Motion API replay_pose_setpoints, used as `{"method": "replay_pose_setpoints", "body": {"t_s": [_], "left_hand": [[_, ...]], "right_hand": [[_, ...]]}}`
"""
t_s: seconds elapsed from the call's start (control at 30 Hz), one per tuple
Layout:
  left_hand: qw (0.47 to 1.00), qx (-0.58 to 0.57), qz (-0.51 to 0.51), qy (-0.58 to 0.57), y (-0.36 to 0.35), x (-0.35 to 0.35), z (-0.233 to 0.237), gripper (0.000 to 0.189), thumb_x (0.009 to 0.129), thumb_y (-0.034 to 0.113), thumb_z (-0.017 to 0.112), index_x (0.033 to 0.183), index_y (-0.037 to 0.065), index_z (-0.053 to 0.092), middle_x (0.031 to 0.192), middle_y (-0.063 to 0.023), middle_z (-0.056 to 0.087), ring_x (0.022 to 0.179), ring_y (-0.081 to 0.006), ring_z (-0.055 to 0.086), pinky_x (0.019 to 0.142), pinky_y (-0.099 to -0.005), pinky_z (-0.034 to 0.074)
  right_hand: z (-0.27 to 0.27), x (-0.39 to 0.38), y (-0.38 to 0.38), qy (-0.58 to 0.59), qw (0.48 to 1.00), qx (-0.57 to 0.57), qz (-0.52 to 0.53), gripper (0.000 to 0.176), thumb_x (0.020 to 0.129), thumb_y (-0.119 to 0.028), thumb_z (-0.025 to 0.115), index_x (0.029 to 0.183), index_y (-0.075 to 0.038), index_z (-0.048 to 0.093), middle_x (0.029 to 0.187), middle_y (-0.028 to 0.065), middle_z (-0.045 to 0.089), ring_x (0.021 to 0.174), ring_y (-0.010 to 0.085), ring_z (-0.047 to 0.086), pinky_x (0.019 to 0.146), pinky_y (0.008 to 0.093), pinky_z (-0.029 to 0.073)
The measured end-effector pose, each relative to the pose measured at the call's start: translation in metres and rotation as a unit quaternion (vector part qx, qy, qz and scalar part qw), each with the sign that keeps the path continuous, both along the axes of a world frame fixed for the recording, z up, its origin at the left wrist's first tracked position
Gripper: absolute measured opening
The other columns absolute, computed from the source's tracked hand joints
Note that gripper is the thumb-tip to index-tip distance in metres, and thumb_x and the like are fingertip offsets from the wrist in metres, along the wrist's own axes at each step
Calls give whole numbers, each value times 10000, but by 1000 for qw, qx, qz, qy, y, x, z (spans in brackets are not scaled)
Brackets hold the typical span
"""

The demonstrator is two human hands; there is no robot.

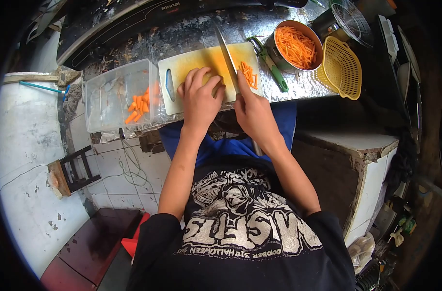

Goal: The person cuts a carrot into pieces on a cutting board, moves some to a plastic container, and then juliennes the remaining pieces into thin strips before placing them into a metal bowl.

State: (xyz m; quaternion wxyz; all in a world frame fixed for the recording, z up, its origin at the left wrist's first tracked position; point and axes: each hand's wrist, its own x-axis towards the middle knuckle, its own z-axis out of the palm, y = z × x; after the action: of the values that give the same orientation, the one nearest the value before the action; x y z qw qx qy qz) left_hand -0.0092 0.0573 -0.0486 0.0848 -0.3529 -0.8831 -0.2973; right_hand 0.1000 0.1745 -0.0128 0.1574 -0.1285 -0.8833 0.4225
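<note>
My right hand (pixel 254 112) is closed round the handle of a kitchen knife (pixel 226 52), its index finger stretched along the top. The long blade points away from me across the white cutting board (pixel 175 105), which is stained orange. Just right of the blade lie cut carrot sticks (pixel 248 76). My left hand (pixel 201 99) rests on the board left of the knife, with its fingers bent and spread apart; I see nothing held in it, though the space under the palm is hidden. To the left, a clear plastic container (pixel 97 114) has carrot chunks (pixel 139 105) inside.
Right of the board lies a green-handled peeler (pixel 278 77). Beyond it stand a metal pot (pixel 285 63) full of carrot strips (pixel 294 47) and a yellow plastic basket (pixel 355 77). A Rinnai stove (pixel 148 17) runs along the back. The foil-covered counter's edge (pixel 148 127) is close to me.
</note>
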Motion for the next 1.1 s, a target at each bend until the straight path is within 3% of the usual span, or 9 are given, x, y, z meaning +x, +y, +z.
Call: {"method": "replay_pose_setpoints", "body": {"t_s": [0.17, 0.2, 0.3, 0.47, 0.6, 0.67, 1.1], "left_hand": [[999, -18, -20, 21, 18, 9, -2, 252, 796, 179, 764, 1046, 148, 752, 1299, -73, 624, 1304, -281, 517, 1028, -446, 359], [999, -9, -35, 19, 23, 11, -4, 243, 784, 168, 767, 1025, 148, 752, 1286, -77, 623, 1302, -287, 509, 1025, -468, 353], [998, 4, -58, 24, 33, 15, -9, 221, 772, 141, 765, 993, 140, 748, 1272, -86, 621, 1302, -294, 504, 1017, -470, 367], [990, 133, -45, -12, 28, 12, 6, 243, 845, 45, 689, 1074, 107, 741, 1295, -95, 626, 1288, -293, 530, 1057, -428, 386], [994, 74, -69, 51, 33, 5, 17, 350, 817, -5, 642, 1121, 142, 739, 1375, -123, 564, 1321, -325, 480, 1051, -478, 375], [996, -13, -76, 53, 37, 2, 10, 407, 815, -17, 614, 1163, 158, 730, 1461, -151, 486, 1373, -364, 412, 1061, -506, 362], [988, -21, -145, 57, 42, 9, 14, 509, 775, -94, 596, 1182, 182, 728, 1523, -165, 415, 1412, -403, 348, 1078, -521, 335]], "right_hand": [[15, 36, 6, -37, 998, 8, -49, 647, 872, 6, 633, 1489, -27, 443, 781, 266, 639, 696, 432, 648, 669, 509, 508], [13, 41, 6, -50, 996, 11, -72, 608, 875, -21, 663, 1461, -90, 517, 800, 249, 627, 699, 422, 641, 670, 500, 507], [16, 53, 5, -92, 991, 16, -93, 575, 877, -44, 683, 1434, -111, 559, 768, 228, 606, 692, 408, 632, 669, 493, 507], [11, 55, 2, -85, 991, 24, -104, 543, 883, -74, 686, 1412, -149, 589, 769, 203, 586, 697, 394, 631, 674, 491, 513], [5, 56, -2, -88, 992, 41, -83, 527, 880, -76, 673, 1395, -171, 608, 790, 191, 580, 702, 389, 638, 674, 493, 524], [6, 57, -4, -89, 992, 47, -78, 526, 876, -69, 670, 1389, -170, 613, 792, 188, 581, 702, 386, 640, 670, 491, 528], [6, 58, -2, -88, 989, 46, -105, 526, 848, -25, 702, 1350, -175, 659, 803, 178, 622, 717, 352, 649, 704, 446, 528]]}}
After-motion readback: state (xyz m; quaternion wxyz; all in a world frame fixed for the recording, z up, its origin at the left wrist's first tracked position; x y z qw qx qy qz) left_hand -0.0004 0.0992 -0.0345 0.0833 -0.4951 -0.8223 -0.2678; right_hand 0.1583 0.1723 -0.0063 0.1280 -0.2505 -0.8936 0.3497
